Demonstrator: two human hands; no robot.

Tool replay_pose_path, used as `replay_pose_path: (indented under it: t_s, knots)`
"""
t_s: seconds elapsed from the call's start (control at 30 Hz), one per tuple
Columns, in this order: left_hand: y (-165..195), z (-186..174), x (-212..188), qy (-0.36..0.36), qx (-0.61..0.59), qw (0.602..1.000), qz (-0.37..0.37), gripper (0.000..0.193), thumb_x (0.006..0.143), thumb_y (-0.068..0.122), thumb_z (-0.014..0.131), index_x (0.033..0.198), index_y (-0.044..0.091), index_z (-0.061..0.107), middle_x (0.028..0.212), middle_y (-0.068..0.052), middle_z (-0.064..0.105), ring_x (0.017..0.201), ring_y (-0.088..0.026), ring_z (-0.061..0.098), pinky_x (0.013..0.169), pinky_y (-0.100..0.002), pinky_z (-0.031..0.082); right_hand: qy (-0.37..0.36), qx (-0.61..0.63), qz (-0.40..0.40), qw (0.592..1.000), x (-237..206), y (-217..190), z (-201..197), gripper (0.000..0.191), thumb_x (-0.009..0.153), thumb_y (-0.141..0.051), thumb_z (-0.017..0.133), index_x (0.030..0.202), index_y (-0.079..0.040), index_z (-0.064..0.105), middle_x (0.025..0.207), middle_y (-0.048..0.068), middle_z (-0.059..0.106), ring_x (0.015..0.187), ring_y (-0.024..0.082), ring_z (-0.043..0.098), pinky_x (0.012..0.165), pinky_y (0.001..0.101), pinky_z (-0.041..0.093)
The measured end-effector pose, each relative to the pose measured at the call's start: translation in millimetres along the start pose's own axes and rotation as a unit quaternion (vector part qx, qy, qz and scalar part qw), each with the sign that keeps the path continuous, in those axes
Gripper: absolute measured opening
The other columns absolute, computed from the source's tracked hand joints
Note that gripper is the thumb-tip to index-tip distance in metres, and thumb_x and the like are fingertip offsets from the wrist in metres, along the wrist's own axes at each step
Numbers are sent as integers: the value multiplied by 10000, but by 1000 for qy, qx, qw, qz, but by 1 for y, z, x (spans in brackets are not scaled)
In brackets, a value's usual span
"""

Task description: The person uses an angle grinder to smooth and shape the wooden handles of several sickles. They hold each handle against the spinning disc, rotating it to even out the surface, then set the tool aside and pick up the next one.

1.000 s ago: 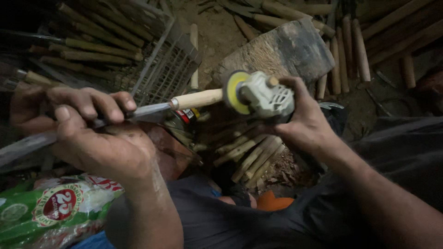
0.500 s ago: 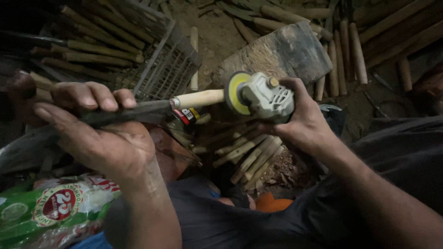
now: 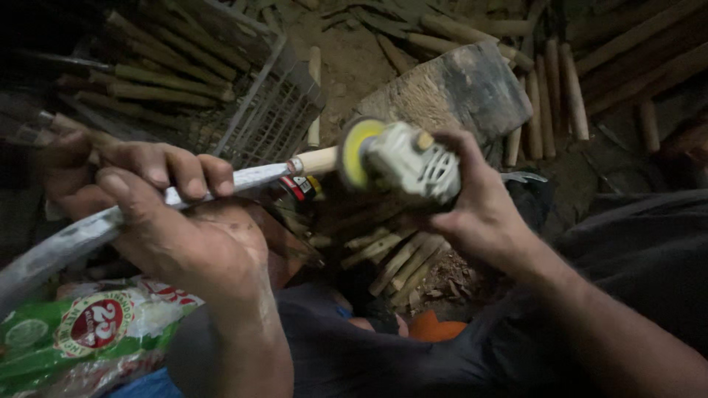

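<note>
Yellow is the colour of the round sanding disc point(image 3: 355, 153) on the little grinder point(image 3: 409, 166) I hold in my right hand point(image 3: 472, 210). My fingers are wrapped tight around the grey body of the tool. My left hand point(image 3: 173, 221) is closed around a long metal blade point(image 3: 110, 221), with my fingers curled over the top of it. The blade has a pale wooden handle point(image 3: 321, 160) at its end, and the disc is touching that handle. So my hands are apart, one on each thing.

Behind them sits a wire basket point(image 3: 273, 110) full of sticks, and a big wooden block point(image 3: 450, 92) rests on the dirt. More wooden sticks point(image 3: 394, 258) lie below my hands. A green bag point(image 3: 81, 332) is by my left arm.

I think the disc could slip off the round handle and jump toward my left fingers, because they are near. My grip is on the blade itself, so a sudden jerk could cut me.
</note>
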State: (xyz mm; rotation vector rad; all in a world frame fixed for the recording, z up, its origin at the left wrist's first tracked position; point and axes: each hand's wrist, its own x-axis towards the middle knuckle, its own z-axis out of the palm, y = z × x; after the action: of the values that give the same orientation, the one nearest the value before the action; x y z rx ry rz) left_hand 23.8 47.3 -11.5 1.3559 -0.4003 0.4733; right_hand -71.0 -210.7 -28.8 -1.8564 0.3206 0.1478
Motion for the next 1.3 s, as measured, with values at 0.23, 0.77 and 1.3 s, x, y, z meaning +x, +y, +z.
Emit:
replay_pose_path:
  t_s: [0.23,0.77,1.3]
  knots:
    - [4,2,-8,8,-7,1000,7,301,1279,377,526,1454,146,445,885,-15,429,718,-115,459,620,-304,483,-1,18,5,1000,-3,10,1,1006,623,-148,947,1440,-128,360,1361,131,550,1278,279,628,1055,449,573]
    - [5,1,-7,38,-63,997,10,294,1255,371,575,1434,164,470,942,8,466,813,-107,497,718,-314,502,16,56,-53,997,4,36,-6,967,706,-213,933,1484,-103,370,1396,119,580,1300,243,601,1082,391,541]
    - [-34,42,3,-263,-28,924,-275,561,1056,323,562,1537,136,344,1214,-52,594,1181,-226,595,1065,-467,493,160,73,-14,984,-16,45,-45,995,630,-122,910,1463,-106,366,1273,138,581,1160,244,661,961,362,635]
